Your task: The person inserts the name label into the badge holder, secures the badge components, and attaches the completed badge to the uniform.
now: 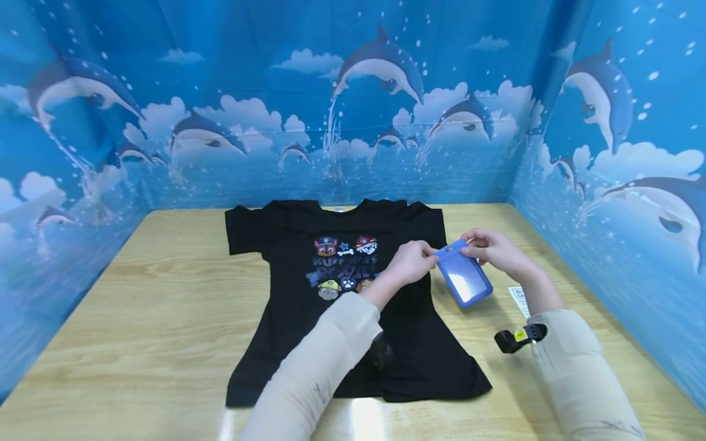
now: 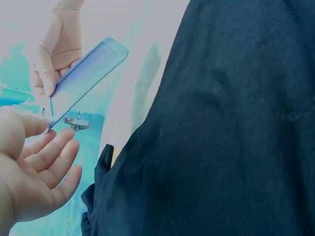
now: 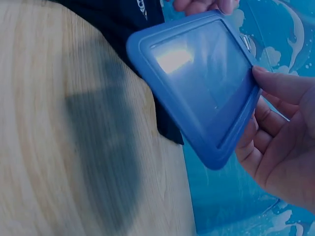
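Observation:
A blue badge holder (image 1: 463, 278) with a clear, shiny window is lifted above the right side of a black T-shirt (image 1: 289, 275) and the table beside it. My left hand (image 1: 412, 262) pinches its upper left corner between thumb and forefinger, the other fingers loosely spread in the left wrist view. At the upper right corner, my right hand (image 1: 499, 254) holds it with the thumb on the front and fingers behind. A small metal clip (image 2: 77, 122) shows at the holder's top end in the left wrist view. The window (image 3: 197, 69) reflects a bright light.
The T-shirt lies spread out, printed side up, on the wooden table (image 1: 165, 318). A white printed slip (image 1: 517, 298) lies partly behind my right wrist. Blue dolphin-printed curtains (image 1: 248, 92) enclose the table's back and sides. A black wrist camera (image 1: 510, 341) sticks out from my right sleeve.

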A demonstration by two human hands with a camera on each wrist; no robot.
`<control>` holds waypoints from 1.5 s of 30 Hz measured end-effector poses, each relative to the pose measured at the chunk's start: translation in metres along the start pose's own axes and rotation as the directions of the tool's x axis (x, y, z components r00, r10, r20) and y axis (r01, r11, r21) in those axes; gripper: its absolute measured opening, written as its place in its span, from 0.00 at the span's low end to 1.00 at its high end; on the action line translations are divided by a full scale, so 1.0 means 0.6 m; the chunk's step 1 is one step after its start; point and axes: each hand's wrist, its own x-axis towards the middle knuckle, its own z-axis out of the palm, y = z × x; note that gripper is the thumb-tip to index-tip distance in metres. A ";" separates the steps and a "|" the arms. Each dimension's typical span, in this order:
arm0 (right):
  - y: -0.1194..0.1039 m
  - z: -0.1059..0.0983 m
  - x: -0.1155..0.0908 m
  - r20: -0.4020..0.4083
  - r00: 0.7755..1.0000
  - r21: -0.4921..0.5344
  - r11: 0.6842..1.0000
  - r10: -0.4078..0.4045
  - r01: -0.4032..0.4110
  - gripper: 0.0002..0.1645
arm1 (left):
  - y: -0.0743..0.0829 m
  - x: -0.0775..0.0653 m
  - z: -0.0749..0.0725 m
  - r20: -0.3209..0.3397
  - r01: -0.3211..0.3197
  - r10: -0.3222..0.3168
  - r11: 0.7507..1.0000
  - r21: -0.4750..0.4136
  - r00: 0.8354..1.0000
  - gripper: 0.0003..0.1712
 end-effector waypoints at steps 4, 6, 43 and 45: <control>-0.010 0.004 0.009 -0.001 1.000 -0.011 1.000 -0.011 0.011 0.21 | -0.001 0.000 -0.011 -0.040 0.040 -0.041 0.999 -0.032 0.998 0.10; -0.014 0.006 0.012 -0.001 1.000 -0.016 1.000 -0.012 0.012 0.21 | -0.002 -0.001 -0.016 -0.051 0.066 -0.070 0.996 -0.067 0.996 0.10; -0.102 0.078 0.093 0.009 0.999 0.142 0.989 0.032 -0.033 0.20 | -0.045 -0.015 -0.142 -0.111 0.187 -0.207 0.968 -0.170 0.972 0.10; -0.108 0.082 0.096 0.012 0.999 0.163 0.986 0.037 -0.039 0.19 | -0.047 -0.017 -0.150 -0.106 0.185 -0.205 0.968 -0.171 0.973 0.11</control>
